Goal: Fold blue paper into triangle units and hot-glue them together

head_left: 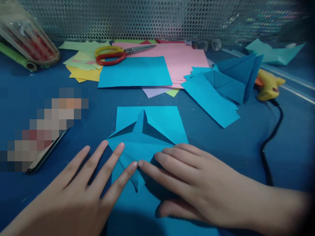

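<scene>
A partly folded blue paper sheet [157, 126] lies on the dark blue table [221, 150] in front of me, with a raised crease at its middle. My left hand [81, 190] lies flat with fingers spread, its fingertips pressing the sheet's lower left folds. My right hand [197, 190] lies flat on the sheet's lower right, index fingertip meeting the left index fingertip at a small folded flap. Neither hand grips the paper.
Behind lie a flat blue sheet [135, 71], pink paper [182, 59], yellow and green scraps [83, 65] and red-and-yellow scissors [118, 54]. Folded blue pieces [221, 88] sit at right by a yellow glue gun [268, 86] with a black cord [268, 144]. A phone [44, 154] lies at left.
</scene>
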Demonstrator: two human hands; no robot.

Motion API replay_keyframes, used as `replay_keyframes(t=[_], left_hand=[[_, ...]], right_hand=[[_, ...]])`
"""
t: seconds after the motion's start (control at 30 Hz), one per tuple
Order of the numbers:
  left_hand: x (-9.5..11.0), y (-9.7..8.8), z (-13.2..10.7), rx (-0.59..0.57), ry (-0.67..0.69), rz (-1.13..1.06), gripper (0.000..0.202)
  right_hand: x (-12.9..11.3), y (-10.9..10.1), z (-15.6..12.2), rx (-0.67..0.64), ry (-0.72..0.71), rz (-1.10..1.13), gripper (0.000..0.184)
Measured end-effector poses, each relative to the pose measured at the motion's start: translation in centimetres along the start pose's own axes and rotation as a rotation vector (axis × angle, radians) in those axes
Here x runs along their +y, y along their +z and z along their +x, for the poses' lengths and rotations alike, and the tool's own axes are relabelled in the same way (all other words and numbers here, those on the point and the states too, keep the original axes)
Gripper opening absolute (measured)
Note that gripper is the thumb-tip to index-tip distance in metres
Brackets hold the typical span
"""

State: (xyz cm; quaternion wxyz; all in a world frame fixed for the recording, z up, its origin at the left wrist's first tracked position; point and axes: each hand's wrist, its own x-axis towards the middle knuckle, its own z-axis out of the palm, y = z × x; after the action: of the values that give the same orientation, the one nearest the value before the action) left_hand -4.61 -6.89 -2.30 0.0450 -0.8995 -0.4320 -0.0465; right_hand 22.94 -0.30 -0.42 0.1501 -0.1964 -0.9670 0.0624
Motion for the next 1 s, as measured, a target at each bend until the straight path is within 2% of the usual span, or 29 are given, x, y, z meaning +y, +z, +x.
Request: replay_keyframes(t=[0.2, 0.4, 0.57, 0.8, 1.0], left_hand=[[-0.4, -0.3, 0.0, 0.006, 0.001, 0.017, 0.065], [-1.0, -1.1, 0.6, 0.007, 0.079, -0.068, 0.087], [-1.4, -0.8, 0.8, 0.031, 0.118, -0.030, 0.063], [-1.9, -0.9, 1.0, 0.036, 0.136, -0.074, 0.072], [-2.1, -0.5, 0.7, 0.051, 0.153, -0.096, 0.066]], right_hand=[[0.4, -0.2, 0.2, -0.033, -0.029, 0.007, 0.061], [0.0, 0.0, 0.5, -0.010, 0.011, 0.044, 0.051], [-0.2, 0.3, 0.4, -0.065, 0.021, 0.102, 0.045], [0.5, -0.1, 0.4, -0.166, -0.019, 0.180, 0.053], [0.8, -0.2, 0.7, -0.181, -0.053, 0.153, 0.053]])
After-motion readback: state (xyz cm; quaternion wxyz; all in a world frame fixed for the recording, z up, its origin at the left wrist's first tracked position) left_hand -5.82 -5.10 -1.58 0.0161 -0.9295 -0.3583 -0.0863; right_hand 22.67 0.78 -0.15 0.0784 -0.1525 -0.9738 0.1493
